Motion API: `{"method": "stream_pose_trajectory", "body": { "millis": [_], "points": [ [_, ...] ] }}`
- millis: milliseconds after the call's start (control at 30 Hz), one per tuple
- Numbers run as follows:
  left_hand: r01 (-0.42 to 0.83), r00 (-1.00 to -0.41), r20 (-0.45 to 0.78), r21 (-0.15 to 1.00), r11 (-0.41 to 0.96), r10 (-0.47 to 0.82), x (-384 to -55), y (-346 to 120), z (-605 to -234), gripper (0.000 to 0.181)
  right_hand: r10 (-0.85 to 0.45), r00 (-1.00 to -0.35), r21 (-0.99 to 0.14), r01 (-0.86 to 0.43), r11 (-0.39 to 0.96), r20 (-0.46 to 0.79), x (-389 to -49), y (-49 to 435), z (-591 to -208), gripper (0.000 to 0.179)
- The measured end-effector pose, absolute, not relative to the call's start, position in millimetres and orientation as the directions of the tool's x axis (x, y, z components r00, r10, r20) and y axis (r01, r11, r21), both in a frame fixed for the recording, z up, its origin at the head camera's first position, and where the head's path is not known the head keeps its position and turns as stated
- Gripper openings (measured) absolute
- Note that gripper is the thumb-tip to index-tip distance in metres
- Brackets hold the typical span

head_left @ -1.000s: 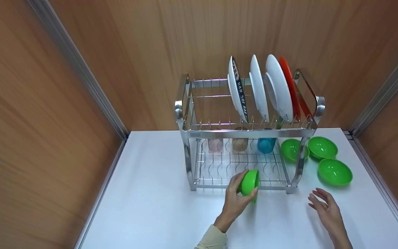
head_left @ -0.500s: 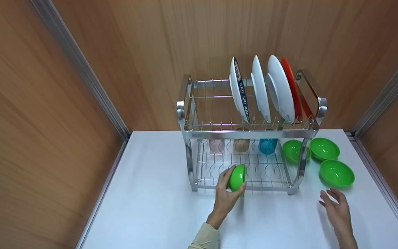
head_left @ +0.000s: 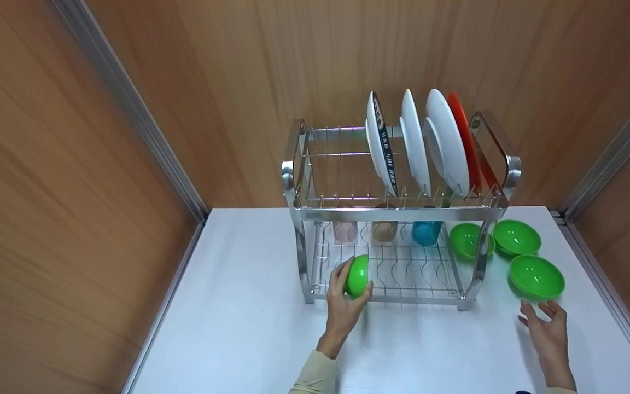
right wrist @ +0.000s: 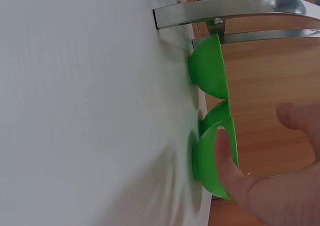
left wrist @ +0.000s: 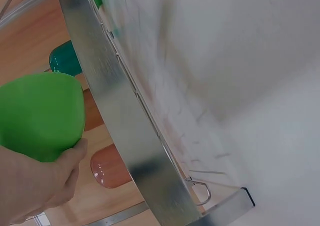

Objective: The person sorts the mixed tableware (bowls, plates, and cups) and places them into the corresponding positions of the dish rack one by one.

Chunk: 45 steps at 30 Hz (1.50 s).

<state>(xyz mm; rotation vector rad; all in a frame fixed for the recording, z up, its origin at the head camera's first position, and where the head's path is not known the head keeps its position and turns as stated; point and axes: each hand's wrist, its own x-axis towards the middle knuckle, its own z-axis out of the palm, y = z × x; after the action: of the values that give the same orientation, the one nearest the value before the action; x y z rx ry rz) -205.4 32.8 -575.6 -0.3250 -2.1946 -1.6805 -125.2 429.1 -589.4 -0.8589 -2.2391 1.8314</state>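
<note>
My left hand [head_left: 341, 306] grips a green bowl [head_left: 356, 276], turned on its side with its opening facing right. It is over the front left of the dish rack's [head_left: 391, 298] lower tier. In the left wrist view the bowl [left wrist: 42, 116] fills the left side, thumb along its lower edge. My right hand [head_left: 551, 334] holds nothing, its fingers loosely bent, just in front of the nearest of three green bowls [head_left: 536, 277] on the table. The other two, a back bowl [head_left: 516, 237] and a bowl beside the rack leg [head_left: 465, 241], sit upright behind it.
On the upper tier stand a dark-rimmed plate [head_left: 379, 143], two white plates [head_left: 446, 142] and a red plate [head_left: 465, 139]. Below are a pink cup [head_left: 345, 232], a brown cup [head_left: 384, 231] and a blue cup [head_left: 426, 233]. Wooden walls [head_left: 227, 98] enclose the white table [head_left: 227, 328].
My left hand has carried the green bowl leftward and slightly up, along the rack's front. The right hand has shifted to the right, towards the nearest bowl.
</note>
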Motion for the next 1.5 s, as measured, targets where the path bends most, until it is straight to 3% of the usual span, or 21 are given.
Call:
{"method": "stream_pose_trajectory", "body": {
  "millis": [367, 1133, 1500],
  "points": [
    [0.391, -0.895, 0.435, 0.872, 0.293, -0.101, -216, 21, -579, 0.070, 0.432, -0.836, -0.924, 0.382, 0.014, -0.339, -131, 448, -589, 0.095],
    [0.361, -0.866, 0.465, 0.836, 0.414, -0.184, -240, 15, -588, 0.069, 0.359, -0.855, -0.925, 0.373, -0.076, -0.374, -150, 476, -591, 0.082],
    [0.274, -0.916, 0.364, 0.874, 0.401, -0.168, -242, 12, -593, 0.068, 0.280, -0.876, -0.920, 0.374, -0.116, -0.392, -157, 481, -596, 0.075]
  ]
}}
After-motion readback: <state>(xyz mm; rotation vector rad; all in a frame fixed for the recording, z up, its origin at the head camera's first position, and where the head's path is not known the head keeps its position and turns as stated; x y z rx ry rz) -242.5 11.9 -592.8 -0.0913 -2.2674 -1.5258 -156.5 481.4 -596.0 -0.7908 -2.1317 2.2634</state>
